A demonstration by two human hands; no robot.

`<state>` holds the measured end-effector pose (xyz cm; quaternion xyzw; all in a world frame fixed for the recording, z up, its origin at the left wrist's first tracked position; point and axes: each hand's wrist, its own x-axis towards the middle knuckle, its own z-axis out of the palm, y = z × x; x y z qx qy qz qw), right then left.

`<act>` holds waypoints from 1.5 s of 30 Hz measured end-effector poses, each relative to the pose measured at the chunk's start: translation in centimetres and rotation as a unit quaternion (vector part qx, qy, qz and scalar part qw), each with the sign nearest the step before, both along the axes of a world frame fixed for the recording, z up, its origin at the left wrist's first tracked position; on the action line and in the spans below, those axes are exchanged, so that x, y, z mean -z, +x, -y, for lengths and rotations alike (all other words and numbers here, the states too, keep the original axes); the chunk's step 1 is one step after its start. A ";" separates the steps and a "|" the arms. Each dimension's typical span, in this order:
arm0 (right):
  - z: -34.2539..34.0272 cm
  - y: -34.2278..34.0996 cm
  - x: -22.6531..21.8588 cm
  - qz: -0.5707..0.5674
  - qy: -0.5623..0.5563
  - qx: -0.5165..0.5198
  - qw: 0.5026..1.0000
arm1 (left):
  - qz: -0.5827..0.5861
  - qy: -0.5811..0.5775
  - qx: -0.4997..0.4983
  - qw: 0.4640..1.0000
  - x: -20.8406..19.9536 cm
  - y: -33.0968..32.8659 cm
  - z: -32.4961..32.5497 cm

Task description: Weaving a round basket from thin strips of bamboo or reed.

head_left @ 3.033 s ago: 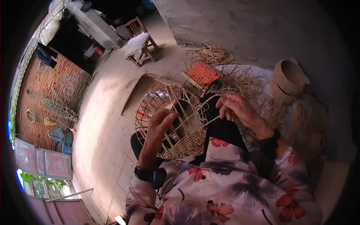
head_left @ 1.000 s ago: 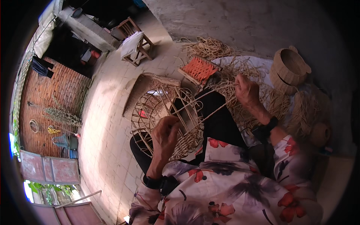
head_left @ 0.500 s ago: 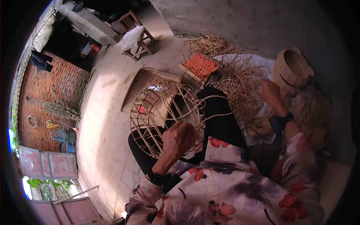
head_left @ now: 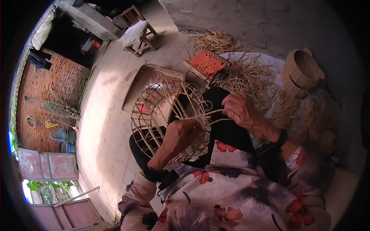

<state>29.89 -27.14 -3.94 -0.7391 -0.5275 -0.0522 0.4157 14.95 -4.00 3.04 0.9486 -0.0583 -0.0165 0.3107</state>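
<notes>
The person sits on the paved ground with an unfinished wicker basket frame (head_left: 162, 119) resting on the lap, its open ribs fanning out toward the left and its woven rim turned toward the body. The left hand (head_left: 181, 134) lies against the woven lower edge of the frame, fingers curled around the rim and gripping it. The right hand (head_left: 239, 109) is just to the right of the frame, fingers pinched closed on a thin cane strand (head_left: 210, 112) that runs taut from the hand leftward into the weave. Both forearms come up from floral-print sleeves, and a dark band sits at each wrist. Behind the frame a flat woven mat (head_left: 148, 82) lies on the ground, touching or just beside the ribs. Farther back an orange woven stool seat (head_left: 206, 63) sits near a loose heap of cane (head_left: 250, 77) spread over a pale sheet. To the right of that heap stands a finished round basket (head_left: 300, 71) with its mouth tilted upward. A small wooden stool (head_left: 138, 36) draped with a cloth stands well apart at the top, near a brick wall (head_left: 50, 88).
</notes>
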 end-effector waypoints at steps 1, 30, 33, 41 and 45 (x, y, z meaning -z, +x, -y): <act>1.4 1.6 0.3 -0.027 -0.052 0.062 0.996 | 0.015 -0.007 -0.014 1.000 -0.5 0.2 -0.5; -0.3 -3.6 -3.1 -0.243 -0.049 -0.039 0.968 | 0.026 0.053 0.194 0.979 -0.9 2.7 0.8; 1.1 -4.7 -2.9 -0.290 -0.104 0.000 0.951 | 0.036 0.037 0.178 0.983 -0.4 2.4 0.7; 1.1 -5.2 -2.1 -0.275 -0.115 0.065 0.952 | 0.078 -0.019 0.065 0.995 -0.1 -1.1 1.9; 1.0 -5.3 -1.9 -0.255 -0.117 0.065 0.958 | 0.085 -0.048 0.043 0.994 1.4 -1.6 1.8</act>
